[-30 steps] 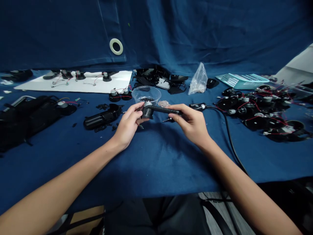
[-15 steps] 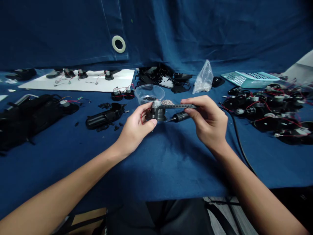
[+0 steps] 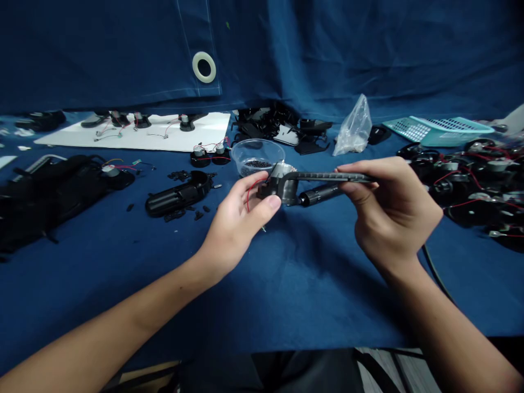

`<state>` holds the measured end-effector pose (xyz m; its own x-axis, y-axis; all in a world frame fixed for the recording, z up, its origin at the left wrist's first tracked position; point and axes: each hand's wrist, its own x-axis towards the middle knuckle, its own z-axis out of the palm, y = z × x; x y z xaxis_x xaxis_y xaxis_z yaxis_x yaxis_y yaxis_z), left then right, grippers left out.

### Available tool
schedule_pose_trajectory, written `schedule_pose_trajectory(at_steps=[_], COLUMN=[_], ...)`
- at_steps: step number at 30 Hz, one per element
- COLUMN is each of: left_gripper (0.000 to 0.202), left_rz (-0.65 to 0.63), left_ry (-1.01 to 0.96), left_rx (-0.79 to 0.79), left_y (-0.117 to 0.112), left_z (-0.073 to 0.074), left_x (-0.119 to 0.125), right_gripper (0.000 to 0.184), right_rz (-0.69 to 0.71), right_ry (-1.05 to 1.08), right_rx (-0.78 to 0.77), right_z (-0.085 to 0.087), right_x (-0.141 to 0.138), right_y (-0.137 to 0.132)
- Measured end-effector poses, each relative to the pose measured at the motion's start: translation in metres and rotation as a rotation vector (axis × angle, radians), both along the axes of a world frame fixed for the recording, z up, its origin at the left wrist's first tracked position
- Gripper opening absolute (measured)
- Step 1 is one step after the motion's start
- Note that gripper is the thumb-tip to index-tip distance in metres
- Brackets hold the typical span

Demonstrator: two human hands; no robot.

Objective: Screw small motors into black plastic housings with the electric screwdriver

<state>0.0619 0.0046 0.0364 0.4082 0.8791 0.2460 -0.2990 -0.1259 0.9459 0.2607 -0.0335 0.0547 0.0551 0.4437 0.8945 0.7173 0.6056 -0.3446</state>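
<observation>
Between my hands is a black plastic housing with a long flat arm and a rounded end holding a silver motor. My left hand closes its fingers and thumb around the motor end, where a red wire loops out by the palm. My right hand pinches the far end of the arm between thumb and fingers, the arm lying level. Behind the housing, a black screwdriver lies on the cloth, partly hidden by the arm and my right hand.
Beyond my left hand stands a clear bowl of small dark screws. Loose black parts lie left. Wired motor units pile up right, near a turquoise basket. A plastic bag and white board sit behind.
The housing and both hands have shifted right in view, my right hand farther. The motor end now tilts, and the silver screw pile behind is mostly covered. The view has turned slightly.
</observation>
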Motion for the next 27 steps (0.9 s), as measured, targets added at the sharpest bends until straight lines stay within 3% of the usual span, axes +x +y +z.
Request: schedule_pose_trajectory(at_steps=[3, 6, 8, 10, 13, 16, 20, 23, 27], left_gripper=[0.040, 0.043, 0.044, 0.047, 0.057, 0.062, 0.054, 0.059, 0.058], left_rz=[-0.044, 0.017, 0.100, 0.139, 0.052, -0.019, 0.011, 0.082, 0.144], left_ry=[-0.054, -0.060, -0.015, 0.071, 0.183, 0.192, 0.184, 0.253, 0.295], left_rx=[-0.056, -0.053, -0.009, 0.084, 0.193, 0.196, 0.239, 0.312, 0.392], left_y=[0.002, 0.006, 0.010, 0.013, 0.014, 0.011, 0.006, 0.004, 0.004], left_z=[-0.003, -0.007, -0.009, -0.009, -0.007, -0.006, -0.009, -0.013, -0.014], left_x=[0.002, 0.001, 0.000, -0.002, -0.003, -0.002, 0.000, 0.000, -0.002], right_gripper=[0.022, 0.017, 0.019, 0.032, 0.054, 0.056, 0.046, 0.031, 0.025], right_rz=[-0.026, -0.031, 0.081, 0.244, 0.415, 0.477, 0.507, 0.574, 0.614], right_ry=[-0.018, -0.007, 0.008, 0.081, 0.249, 0.322, 0.382, 0.430, 0.506], right_rx=[-0.027, -0.146, -0.343, -0.552, -0.781, -0.943, -0.944, -0.925, -0.917], right_z=[-0.004, -0.005, -0.005, -0.005, -0.006, -0.009, -0.010, -0.010, -0.014], right_x=[0.000, -0.001, -0.001, -0.003, -0.006, -0.010, -0.016, -0.018, -0.018], right_y=[0.000, 0.000, 0.000, 0.000, 0.002, 0.005, 0.007, 0.006, 0.007])
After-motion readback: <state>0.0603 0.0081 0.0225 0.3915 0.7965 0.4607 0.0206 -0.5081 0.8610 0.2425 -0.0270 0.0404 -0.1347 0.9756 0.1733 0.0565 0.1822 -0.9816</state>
